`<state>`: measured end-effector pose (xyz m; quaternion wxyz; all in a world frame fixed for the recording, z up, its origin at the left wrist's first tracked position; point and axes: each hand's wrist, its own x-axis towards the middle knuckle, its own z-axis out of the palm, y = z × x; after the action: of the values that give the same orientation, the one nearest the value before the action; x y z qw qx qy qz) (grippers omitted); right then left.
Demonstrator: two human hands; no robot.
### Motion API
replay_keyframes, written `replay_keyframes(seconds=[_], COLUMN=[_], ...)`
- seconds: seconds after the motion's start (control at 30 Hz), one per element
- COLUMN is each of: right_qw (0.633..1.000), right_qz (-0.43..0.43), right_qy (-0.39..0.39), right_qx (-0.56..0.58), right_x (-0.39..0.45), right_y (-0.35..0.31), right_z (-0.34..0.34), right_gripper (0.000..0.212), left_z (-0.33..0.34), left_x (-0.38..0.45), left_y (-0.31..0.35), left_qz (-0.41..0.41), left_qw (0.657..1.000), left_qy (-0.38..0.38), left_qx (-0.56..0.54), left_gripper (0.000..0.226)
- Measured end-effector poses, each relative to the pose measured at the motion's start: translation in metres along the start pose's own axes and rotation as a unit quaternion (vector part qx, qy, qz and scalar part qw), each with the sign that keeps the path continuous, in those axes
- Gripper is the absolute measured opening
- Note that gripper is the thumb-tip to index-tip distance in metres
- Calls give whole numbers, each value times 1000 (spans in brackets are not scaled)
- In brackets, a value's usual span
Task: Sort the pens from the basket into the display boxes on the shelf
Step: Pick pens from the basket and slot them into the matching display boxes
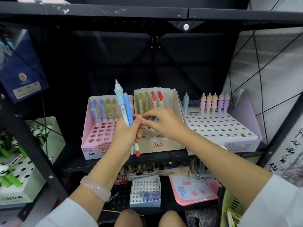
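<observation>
My left hand (127, 135) grips a bundle of pens in front of the shelf: a light-blue unicorn pen (120, 97) and a plain blue pen (127, 108) stick up, and a cream pen with a red ball end (137, 149) points down. My right hand (161, 122) pinches the top of one pen in that bundle. Behind the hands stand three display boxes: a pink one (91, 136) on the left, a beige one (164, 145) in the middle and a lilac unicorn box (229, 128) on the right. A yellow-green basket (232, 207) sits at the lower right.
Black metal shelf frame (37, 145) crosses the left side. A panda pen box (19, 177) stands at the far left. On the lower shelf lie a small white pen box (145, 192) and a pink tray (193, 190). A blue bag (23, 69) hangs upper left.
</observation>
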<state>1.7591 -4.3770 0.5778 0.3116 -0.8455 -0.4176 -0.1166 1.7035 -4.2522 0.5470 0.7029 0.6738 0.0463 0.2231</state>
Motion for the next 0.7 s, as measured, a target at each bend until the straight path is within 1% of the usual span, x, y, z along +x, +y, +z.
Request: replay_keyframes(seconds=[0.1, 0.17, 0.23, 0.3, 0.37, 0.43, 0.5, 0.6, 0.7], right_qw=[1000, 997, 984, 963, 949, 941, 937, 934, 951], right_qz=[12, 43, 93, 131, 146, 147, 151, 144, 123], right_qy=[-1, 31, 79, 115, 125, 119, 119, 148, 162], right_qx=[29, 57, 133, 207, 250, 279, 290, 293, 233], right_x=[0, 0, 2, 6, 11, 18, 27, 48, 73], right_y=[1, 3, 6, 8, 7, 1, -6, -16, -22], right_z=[2, -1, -10, -21, -28, -28, -21, -5, 14], right_gripper=[23, 22, 18, 11, 5, 8, 14, 12, 11], left_z=[-6, -9, -12, -17, -22, -29, -37, -53, -73], left_x=[0, 0, 1, 2, 2, 3, 4, 6, 6], left_y=[0, -2, -3, -3, -2, 1, 5, 11, 14], left_qz=[1, -5, -16, -25, -21, -21, -29, -31, -17], left_qw=[1000, 1000, 1000, 1000, 1000, 999, 998, 995, 996], left_qy=[-25, -28, -14, 5, 16, 29, 45, 61, 69], left_qx=[-1, 1, 1, -2, -9, -25, -46, -67, -55], left_gripper=[18, 16, 17, 18, 21, 25, 30, 28, 22])
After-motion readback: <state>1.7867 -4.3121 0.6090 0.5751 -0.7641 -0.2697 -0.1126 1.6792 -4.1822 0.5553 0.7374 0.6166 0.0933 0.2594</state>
